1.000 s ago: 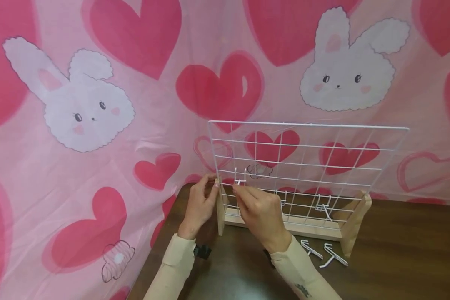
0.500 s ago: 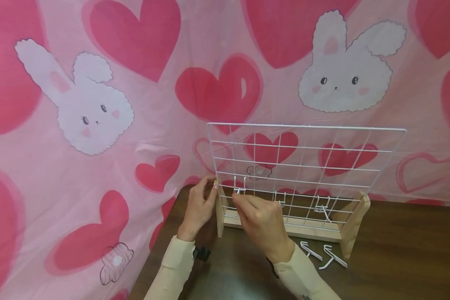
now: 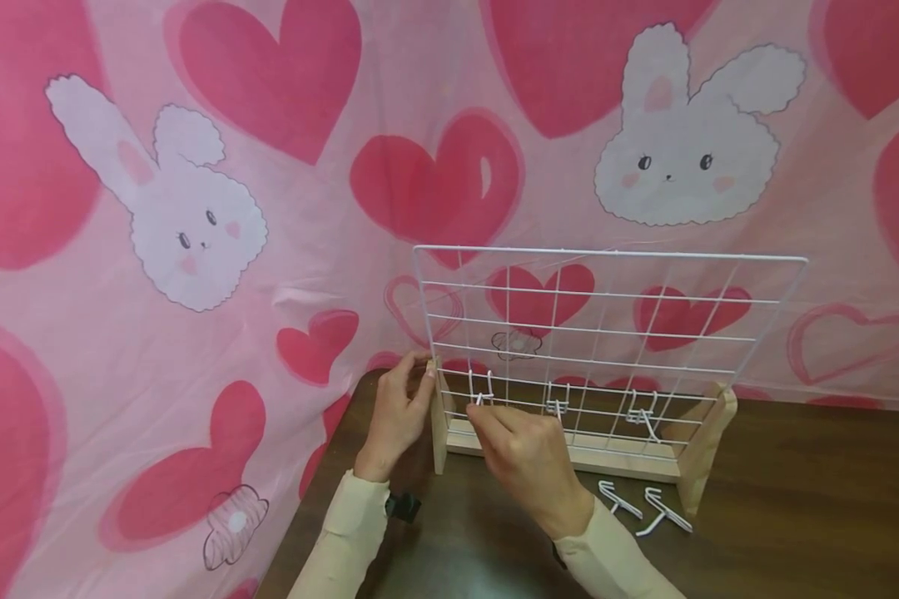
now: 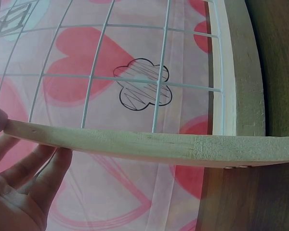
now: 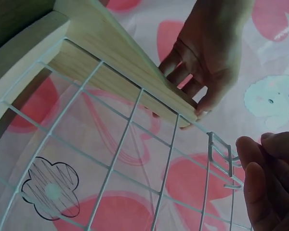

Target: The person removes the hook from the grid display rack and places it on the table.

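Low on the tabletop [image 3: 809, 499], two loose hooks [image 3: 670, 512] are spotted just before the rack. Beyond, a white hook [image 3: 481, 398] is pinched by the right hand [image 3: 528, 456], the nearer: just ahead of its fingertips, prongs upward, at the left end of the wire grid [image 3: 592, 328]; its seating can't be told. Alongside, the wooden side panel [image 3: 439, 424] is gripped by the left hand [image 3: 397, 408]. Behind, heart-printed cloth [image 3: 307, 191] is hung.

Dim, soft light; pale glare on tabletop [image 3: 468, 561]; right wrist view darkest.
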Demonstrator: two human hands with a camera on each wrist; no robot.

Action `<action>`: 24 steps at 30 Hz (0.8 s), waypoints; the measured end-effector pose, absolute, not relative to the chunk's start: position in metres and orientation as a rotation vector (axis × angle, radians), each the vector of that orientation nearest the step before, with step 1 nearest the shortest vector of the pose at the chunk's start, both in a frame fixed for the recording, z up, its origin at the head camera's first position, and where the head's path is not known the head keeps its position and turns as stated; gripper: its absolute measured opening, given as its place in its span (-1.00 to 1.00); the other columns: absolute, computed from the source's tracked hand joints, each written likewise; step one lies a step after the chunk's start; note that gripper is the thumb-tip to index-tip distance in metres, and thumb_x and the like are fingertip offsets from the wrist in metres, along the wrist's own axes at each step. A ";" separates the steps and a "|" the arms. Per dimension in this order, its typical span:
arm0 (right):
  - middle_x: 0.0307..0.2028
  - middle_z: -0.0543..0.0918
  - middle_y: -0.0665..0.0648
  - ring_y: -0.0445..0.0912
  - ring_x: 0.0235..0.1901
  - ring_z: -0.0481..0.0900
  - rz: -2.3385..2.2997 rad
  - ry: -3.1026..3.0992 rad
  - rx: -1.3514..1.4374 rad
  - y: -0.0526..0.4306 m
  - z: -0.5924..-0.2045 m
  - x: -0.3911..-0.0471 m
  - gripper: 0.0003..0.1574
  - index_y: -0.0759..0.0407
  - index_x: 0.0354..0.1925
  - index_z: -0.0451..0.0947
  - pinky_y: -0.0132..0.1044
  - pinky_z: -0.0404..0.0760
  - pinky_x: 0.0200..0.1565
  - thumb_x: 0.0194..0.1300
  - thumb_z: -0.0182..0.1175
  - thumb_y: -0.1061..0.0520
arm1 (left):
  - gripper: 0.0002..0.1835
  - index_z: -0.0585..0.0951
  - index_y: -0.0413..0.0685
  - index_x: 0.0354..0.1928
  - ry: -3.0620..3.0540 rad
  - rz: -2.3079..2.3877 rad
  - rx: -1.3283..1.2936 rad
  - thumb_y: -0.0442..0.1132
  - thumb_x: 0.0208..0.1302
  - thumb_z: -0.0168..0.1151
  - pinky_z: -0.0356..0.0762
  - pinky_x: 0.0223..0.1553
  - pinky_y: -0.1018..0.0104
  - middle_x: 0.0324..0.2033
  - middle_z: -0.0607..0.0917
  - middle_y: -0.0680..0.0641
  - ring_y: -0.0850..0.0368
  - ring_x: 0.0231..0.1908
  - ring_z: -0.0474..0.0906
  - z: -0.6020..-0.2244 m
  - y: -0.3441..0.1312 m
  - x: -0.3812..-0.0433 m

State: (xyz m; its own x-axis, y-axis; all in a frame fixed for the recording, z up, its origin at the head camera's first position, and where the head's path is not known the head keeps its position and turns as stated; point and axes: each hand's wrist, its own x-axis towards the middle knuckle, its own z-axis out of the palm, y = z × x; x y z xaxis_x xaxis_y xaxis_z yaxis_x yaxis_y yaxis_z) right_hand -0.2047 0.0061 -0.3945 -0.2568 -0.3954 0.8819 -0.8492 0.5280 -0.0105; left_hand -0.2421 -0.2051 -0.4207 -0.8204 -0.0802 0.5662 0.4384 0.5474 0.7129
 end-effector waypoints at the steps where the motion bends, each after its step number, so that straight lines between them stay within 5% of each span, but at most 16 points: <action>1: -0.38 0.84 0.04 -0.14 -0.40 0.82 0.627 -1.867 1.032 0.007 -0.395 -0.204 -0.76 0.17 -0.19 0.77 -0.24 0.77 -0.39 0.11 0.46 0.33 | -0.76 0.66 -0.22 0.08 -2.238 -1.243 -0.286 -0.29 0.49 0.20 0.78 -0.01 0.03 -0.05 0.82 -0.16 -0.03 -0.04 0.80 -0.421 -0.205 -0.242; 14: -0.35 0.84 -0.03 -0.19 -0.37 0.81 0.581 -1.914 1.101 0.014 -0.412 -0.194 -0.82 0.10 -0.22 0.74 -0.26 0.74 -0.40 0.42 0.19 0.22 | -0.77 0.67 -0.19 0.09 -2.233 -1.263 -0.293 -0.31 0.48 0.19 0.76 0.02 -0.05 -0.03 0.82 -0.19 -0.04 -0.01 0.79 -0.420 -0.206 -0.242; 24: -0.44 0.77 -0.10 -0.24 -0.50 0.71 0.515 -1.963 1.162 0.027 -0.430 -0.189 -0.79 0.08 -0.26 0.71 -0.33 0.60 -0.53 0.09 0.34 0.30 | -0.76 0.67 -0.19 0.09 -2.230 -1.241 -0.293 -0.32 0.48 0.19 0.76 0.02 -0.02 -0.03 0.82 -0.17 -0.02 0.00 0.77 -0.420 -0.206 -0.243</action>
State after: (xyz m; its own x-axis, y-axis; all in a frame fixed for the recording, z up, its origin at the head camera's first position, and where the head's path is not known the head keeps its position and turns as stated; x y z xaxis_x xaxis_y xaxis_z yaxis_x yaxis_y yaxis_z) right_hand -0.1895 0.0273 -0.4300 -0.2761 -0.5485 0.7892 -0.8652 0.4994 0.0445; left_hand -0.2428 -0.2056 -0.4202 -0.8161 -0.0796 0.5723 0.4444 0.5466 0.7097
